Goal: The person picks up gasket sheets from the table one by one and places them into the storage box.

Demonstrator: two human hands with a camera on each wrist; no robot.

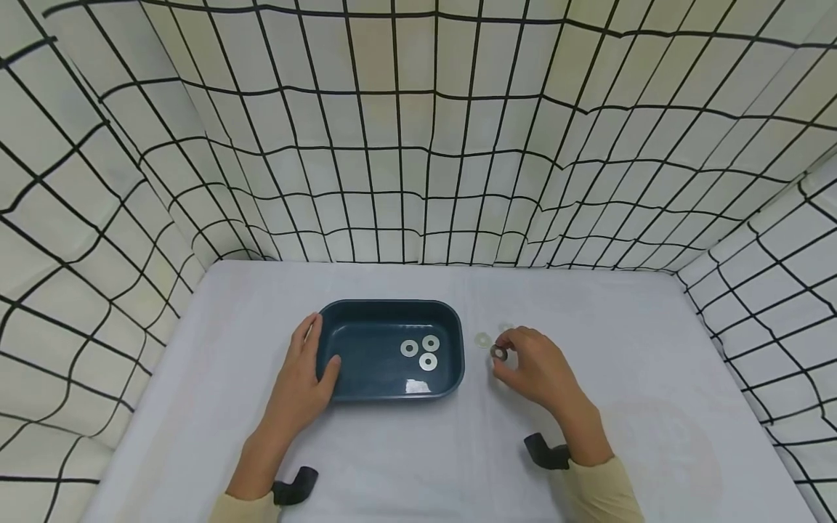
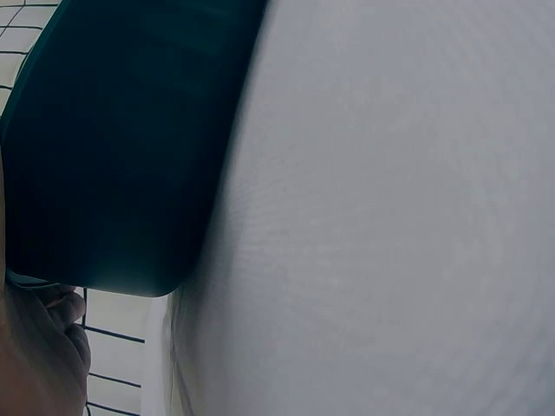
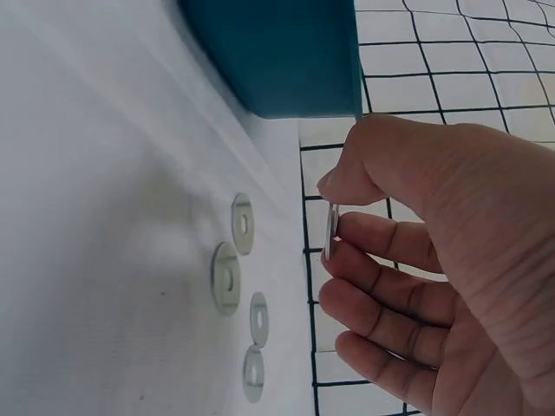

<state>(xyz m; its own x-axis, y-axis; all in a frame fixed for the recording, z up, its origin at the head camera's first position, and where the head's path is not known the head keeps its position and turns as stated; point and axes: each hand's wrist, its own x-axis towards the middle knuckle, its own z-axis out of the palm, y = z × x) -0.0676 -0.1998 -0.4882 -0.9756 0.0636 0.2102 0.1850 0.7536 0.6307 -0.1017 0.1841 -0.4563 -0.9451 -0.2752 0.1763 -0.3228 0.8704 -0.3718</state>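
A dark blue-green rectangular tray (image 1: 366, 363) stands on the white cloth, with three flat metal washers (image 1: 428, 362) on the right part of its floor. My left hand (image 1: 302, 381) holds the tray's left end, thumb over the rim and fingers along the outside. To the right of the tray, my right hand (image 1: 539, 367) pinches a washer (image 3: 332, 230) between thumb and fingertips, just above the cloth. Below it in the right wrist view lie several loose washers (image 3: 226, 278); from the head view the right hand partly hides them.
White cloth (image 1: 418, 450) covers the table. A wall of black netting (image 1: 418, 152) over pale panels rises behind and on both sides. A black curved piece (image 1: 296, 485) sits at the left wrist, and a similar black piece (image 1: 546, 452) at the right wrist.
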